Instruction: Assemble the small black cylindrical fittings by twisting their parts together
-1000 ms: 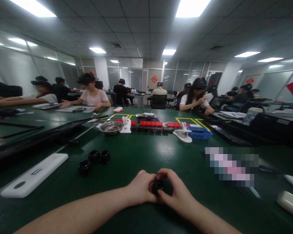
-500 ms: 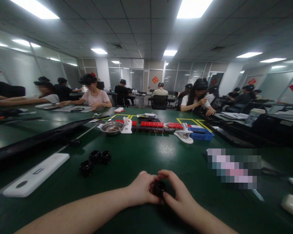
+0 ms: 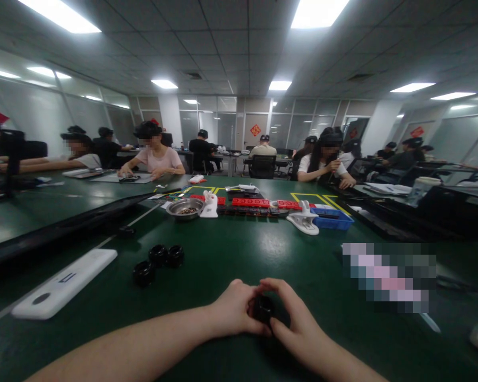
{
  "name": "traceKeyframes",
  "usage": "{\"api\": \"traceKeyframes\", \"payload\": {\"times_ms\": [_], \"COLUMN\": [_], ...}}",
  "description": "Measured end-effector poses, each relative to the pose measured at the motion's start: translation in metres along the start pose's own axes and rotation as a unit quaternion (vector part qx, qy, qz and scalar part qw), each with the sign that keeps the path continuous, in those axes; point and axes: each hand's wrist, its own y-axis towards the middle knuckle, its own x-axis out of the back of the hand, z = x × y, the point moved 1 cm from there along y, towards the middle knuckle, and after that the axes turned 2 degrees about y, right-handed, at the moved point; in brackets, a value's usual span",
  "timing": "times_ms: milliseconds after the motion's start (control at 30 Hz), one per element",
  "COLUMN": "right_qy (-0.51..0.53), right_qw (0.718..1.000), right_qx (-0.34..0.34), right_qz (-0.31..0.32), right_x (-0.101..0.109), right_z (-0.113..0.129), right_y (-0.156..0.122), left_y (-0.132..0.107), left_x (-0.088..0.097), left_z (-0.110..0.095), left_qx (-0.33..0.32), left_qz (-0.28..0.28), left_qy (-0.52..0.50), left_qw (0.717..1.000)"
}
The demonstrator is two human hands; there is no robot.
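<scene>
In the head view, a small glossy black round part (image 3: 263,309) with a hollow top is between my two hands, low over the green table. My left hand (image 3: 235,309) is closed around its left side, with the thumb low and the fingers curled behind it. From the right, my right hand (image 3: 292,313) grips the same part, thumb at the front and fingertips meeting the left hand at the back. Part of it is hidden by the fingers. Several similar black round parts (image 3: 158,255) stand in a cluster to the left.
A long white plastic piece (image 3: 66,284) lies at left. Farther back are a metal bowl (image 3: 184,208), a white clamp (image 3: 304,220), a blue tray (image 3: 331,222) and red blocks (image 3: 250,202). A pixelated item (image 3: 386,276) lies right. Other people sit around the tables.
My hands keep the same hold on the black round part, with barely any movement. The view has shifted slightly. A co-worker's hand at the far left table has moved toward the mat.
</scene>
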Motion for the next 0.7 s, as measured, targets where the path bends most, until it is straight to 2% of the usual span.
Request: {"api": "traceKeyframes", "payload": {"times_ms": [200,333,533,700], "right_qy": [-0.039,-0.038,-0.029,-0.021], "right_qw": [0.997,0.995,0.997,0.998], "right_qx": [-0.045,-0.040,-0.039,-0.047], "right_qz": [-0.054,-0.077,-0.060,-0.037], "right_x": [0.0005,-0.0012,-0.0024,-0.0056], "right_z": [-0.0020,-0.0049,-0.0056,-0.0027], "right_y": [0.0020,0.0022,0.0017,0.0019], "left_y": [-0.0010,-0.0031,-0.0039,-0.0002], "left_x": [0.0020,0.0028,0.0062,0.0046], "left_z": [-0.0027,-0.0022,-0.0058,-0.0045], "left_qx": [0.025,0.063,0.019,0.007], "left_qz": [-0.022,-0.019,-0.054,-0.035], "left_qy": [-0.015,-0.025,0.107,0.114], "left_qw": [0.999,0.998,0.993,0.993]}}
